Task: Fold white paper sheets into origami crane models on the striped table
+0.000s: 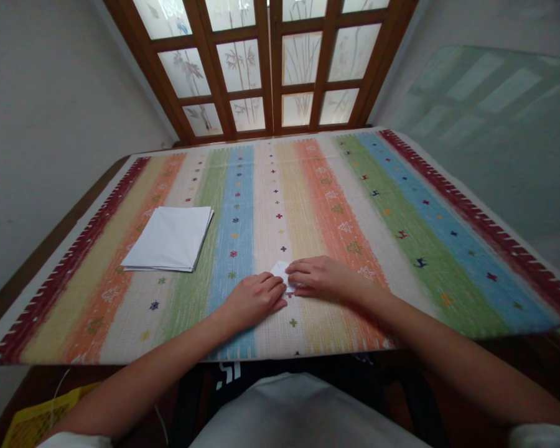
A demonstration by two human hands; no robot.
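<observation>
A small piece of folded white paper [280, 269] lies on the striped tablecloth near the front edge, between my two hands. My left hand [256, 300] is closed at the paper's left side, its fingertips pressing on it. From the right, my right hand [324, 278] grips the paper with bent fingers. Both hands cover much of the paper, so its full folded shape is hidden. To the left of my left hand rests a stack of white paper sheets [172, 238], its edges slightly uneven.
The colourful striped tablecloth [308, 218] covers the table. Wooden doors with frosted panes [303, 59] stand behind the far edge. A glass panel [485, 124] leans at the right wall. A yellow plastic basket [42, 417] is below the table at the lower left.
</observation>
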